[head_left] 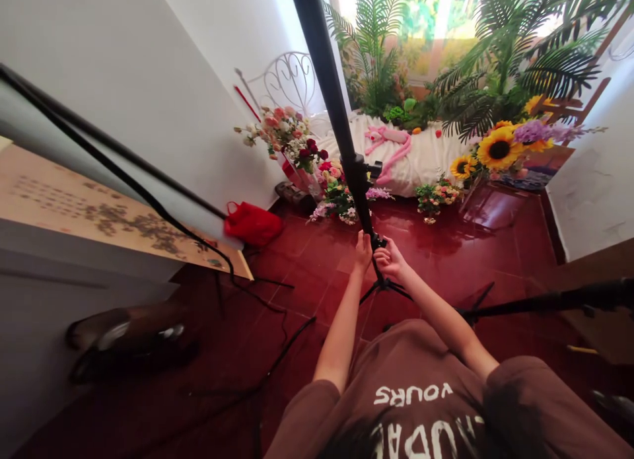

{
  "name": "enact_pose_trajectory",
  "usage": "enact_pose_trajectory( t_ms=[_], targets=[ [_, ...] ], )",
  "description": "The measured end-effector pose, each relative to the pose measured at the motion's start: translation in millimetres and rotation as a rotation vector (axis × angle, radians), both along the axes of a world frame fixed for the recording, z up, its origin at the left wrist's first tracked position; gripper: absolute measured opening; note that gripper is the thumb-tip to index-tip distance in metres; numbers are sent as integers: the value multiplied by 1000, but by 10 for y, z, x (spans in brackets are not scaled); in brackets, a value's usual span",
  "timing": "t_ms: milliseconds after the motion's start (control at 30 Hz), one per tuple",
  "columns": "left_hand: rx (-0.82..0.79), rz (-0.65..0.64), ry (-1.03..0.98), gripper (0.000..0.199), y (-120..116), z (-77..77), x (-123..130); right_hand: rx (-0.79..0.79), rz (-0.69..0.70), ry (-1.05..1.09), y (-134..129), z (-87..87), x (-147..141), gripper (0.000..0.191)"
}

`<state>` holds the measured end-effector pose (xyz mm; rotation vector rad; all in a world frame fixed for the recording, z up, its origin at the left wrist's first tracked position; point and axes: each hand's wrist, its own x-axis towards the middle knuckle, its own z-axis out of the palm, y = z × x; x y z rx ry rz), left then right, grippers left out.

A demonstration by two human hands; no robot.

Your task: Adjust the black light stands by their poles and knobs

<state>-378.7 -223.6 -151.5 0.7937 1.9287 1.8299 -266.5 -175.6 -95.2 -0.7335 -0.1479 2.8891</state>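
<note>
A tall black light stand (350, 139) rises in front of me, its tripod legs (384, 285) spread on the floor. My left hand (363, 250) is closed around the left side of its pole, low down. On the other side, my right hand (389, 258) has its fingers curled at a small black clamp knob (379, 242) on the pole. Another clamp knob (374, 169) sits higher up the stand. The top of the pole runs out of view.
Flower bunches (341, 188), sunflowers (496, 147) and palm plants (505, 56) surround a white-draped bed (430, 156) ahead. A red bag (252, 224) hangs near a slanted black pole at left. A cable (265, 305) crosses the red floor. Another black stand (549, 299) lies across the right.
</note>
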Motion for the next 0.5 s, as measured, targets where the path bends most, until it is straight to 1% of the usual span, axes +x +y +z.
enact_pose_trajectory(
  t_ms=[100,167,233,300,367,400,433,500],
  targets=[
    [27,11,0,54,21,-49,4,-102,-64,1,-14,62,-23,52],
    [67,35,-7,54,41,-79,16,-127,-98,17,-16,95,-46,49],
    [92,62,-16,54,56,-87,31,-98,-118,26,-12,102,-75,46],
    [91,79,-17,55,60,-71,43,6,-123,6,-6,76,-108,42],
    [72,88,-6,56,53,-43,49,203,-97,-75,-2,27,-136,38],
    [64,92,-3,57,46,-30,50,342,-89,-137,3,1,-141,36],
    [64,94,-4,57,38,-21,50,513,-90,-207,12,-23,-135,34],
    [81,86,-16,57,22,-11,48,952,-116,-344,53,-48,-91,32]
  ],
)
